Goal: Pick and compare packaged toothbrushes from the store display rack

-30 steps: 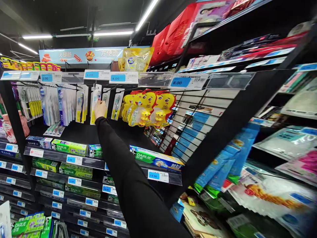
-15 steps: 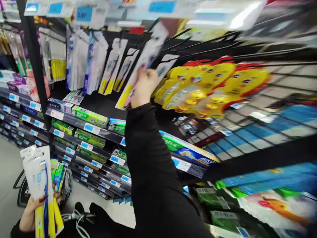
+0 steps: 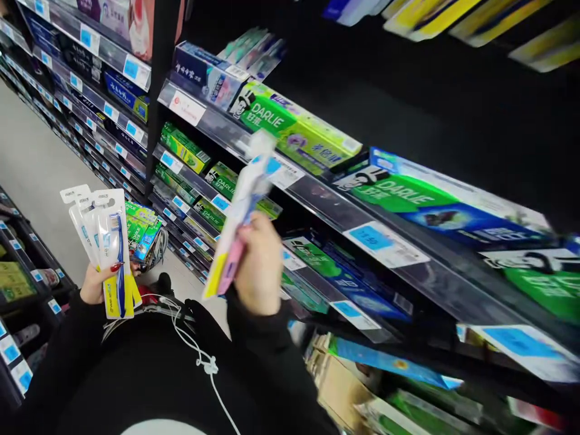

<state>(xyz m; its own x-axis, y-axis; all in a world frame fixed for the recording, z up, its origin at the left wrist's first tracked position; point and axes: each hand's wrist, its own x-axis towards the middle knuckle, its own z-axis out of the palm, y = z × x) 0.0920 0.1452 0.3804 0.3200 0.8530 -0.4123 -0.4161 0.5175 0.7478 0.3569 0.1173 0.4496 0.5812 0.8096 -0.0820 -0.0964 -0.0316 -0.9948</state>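
My left hand (image 3: 96, 284) is closed around several packaged toothbrushes (image 3: 110, 241), fanned out low on the left. The front pack is white with a yellow lower end and a dark blue brush. In front of the shelves, my right hand (image 3: 260, 266) grips one more toothbrush pack (image 3: 240, 205), blurred by motion. This pack is tilted, white above and yellow below, with a pink part beside my fingers. The two hands are apart, the right one higher. Behind the left hand's packs stands a basket (image 3: 161, 248) holding green and blue boxes.
Shelves of toothpaste boxes (image 3: 290, 127) with price tags (image 3: 367, 237) run along my right. More hanging packs (image 3: 430, 18) show at the top edge. A shelf (image 3: 34, 266) stands at the left, beside the aisle floor (image 3: 36, 139). A white cord (image 3: 208, 365) hangs over my black clothing.
My right hand has come down from the hanging hooks with the toothbrush pack in it. The view has tilted down, and my left hand's packs show higher in it.
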